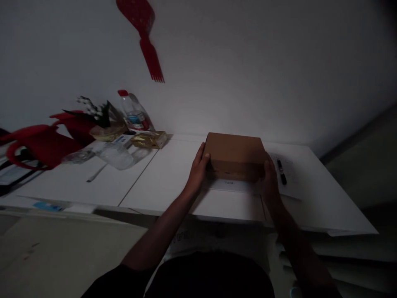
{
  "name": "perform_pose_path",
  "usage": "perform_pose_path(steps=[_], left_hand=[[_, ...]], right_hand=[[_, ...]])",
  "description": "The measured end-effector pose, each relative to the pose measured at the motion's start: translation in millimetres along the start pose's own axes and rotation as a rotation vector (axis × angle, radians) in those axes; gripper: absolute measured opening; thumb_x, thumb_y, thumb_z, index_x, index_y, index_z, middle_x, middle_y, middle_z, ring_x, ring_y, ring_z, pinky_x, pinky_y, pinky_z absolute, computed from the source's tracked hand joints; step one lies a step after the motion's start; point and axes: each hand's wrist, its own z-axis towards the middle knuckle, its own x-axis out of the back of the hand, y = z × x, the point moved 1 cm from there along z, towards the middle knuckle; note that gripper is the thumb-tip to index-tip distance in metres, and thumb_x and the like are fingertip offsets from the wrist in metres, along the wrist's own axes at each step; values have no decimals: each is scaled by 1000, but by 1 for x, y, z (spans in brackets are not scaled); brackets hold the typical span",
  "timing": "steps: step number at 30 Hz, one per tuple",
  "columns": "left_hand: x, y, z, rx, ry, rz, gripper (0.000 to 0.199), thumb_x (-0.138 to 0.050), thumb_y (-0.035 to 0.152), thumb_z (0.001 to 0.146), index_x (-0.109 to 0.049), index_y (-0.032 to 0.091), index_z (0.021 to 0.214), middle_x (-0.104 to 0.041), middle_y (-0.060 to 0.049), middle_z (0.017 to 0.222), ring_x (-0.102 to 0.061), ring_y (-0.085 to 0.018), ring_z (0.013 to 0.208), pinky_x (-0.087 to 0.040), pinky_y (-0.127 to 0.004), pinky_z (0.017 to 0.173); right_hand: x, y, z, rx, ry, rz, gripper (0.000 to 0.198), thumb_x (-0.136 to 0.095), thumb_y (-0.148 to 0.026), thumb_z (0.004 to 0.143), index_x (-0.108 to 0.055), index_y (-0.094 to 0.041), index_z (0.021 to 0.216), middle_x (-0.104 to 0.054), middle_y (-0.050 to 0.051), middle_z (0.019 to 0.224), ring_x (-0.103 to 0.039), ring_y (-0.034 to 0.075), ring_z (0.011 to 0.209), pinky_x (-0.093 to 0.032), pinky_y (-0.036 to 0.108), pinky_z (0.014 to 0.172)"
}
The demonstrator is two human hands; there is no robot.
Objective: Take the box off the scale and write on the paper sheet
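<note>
Box: a plain brown cardboard box [235, 156] sits closed on the white tabletop [161, 182], toward the right half and a little in from the near edge.
My left hand [198, 167]: pressed flat against the box's left side, thumb up on the top edge, fingers curled round the wall — a clasp, not a pinch.
My right hand [269, 182]: cupped round the near right corner of the box, thumb on top; the fingers are in shadow, so I cannot tell how far they wrap.
Both hands: I grip the box between them, one on each side, and it rests on the surface.
Under the box: a white sheet [231, 187] with a small handwritten word I cannot read lies just at the box's near side, touching it.
Right of the box: a black marker [281, 172] lies on another paper [290, 178], just beside my right hand, near the tabletop's right edge.
Far left corner: a clear bottle with a red cap [132, 111] by the wall, a gold packet [149, 140] in front of it, crumpled clear plastic [116, 155], and red bags [46, 142] well apart from the box.
Wall: a red cut-out [145, 33] hangs above — dim light throughout.
</note>
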Motion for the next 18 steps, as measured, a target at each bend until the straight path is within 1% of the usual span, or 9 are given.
perform_pose_path(steps=[4,9,13,18], left_hand=[[7,11,4,-10,19,1,62,-58,47,93,-47,26,151,-36,-1,160,-28,-27,152,-21,-45,128],[22,24,5,-30,82,-12,60,-59,43,92,-50,26,149,-38,1,158,-30,-26,151,-21,-43,128],[41,30,6,-57,120,-17,63,-58,42,90,-48,26,150,-38,2,159,-29,-24,151,-19,-41,128],[72,36,4,-105,196,-54,62,-60,41,87,-53,26,146,-40,1,158,-31,-25,150,-21,-44,127]], right_hand=[[-6,-6,3,-5,-9,16,62,-41,-65,100,-48,-26,148,-43,8,156,-36,25,147,-23,53,125],[-24,-19,9,42,-20,6,62,-38,-63,100,-49,-24,147,-44,9,154,-37,26,146,-23,53,125],[-43,-30,13,83,-81,-12,59,-39,-59,100,-49,-22,145,-46,10,152,-40,26,144,-25,52,124],[-72,-45,17,16,-166,67,58,-43,-55,96,-46,-24,145,-45,10,152,-41,28,142,-30,55,121]])
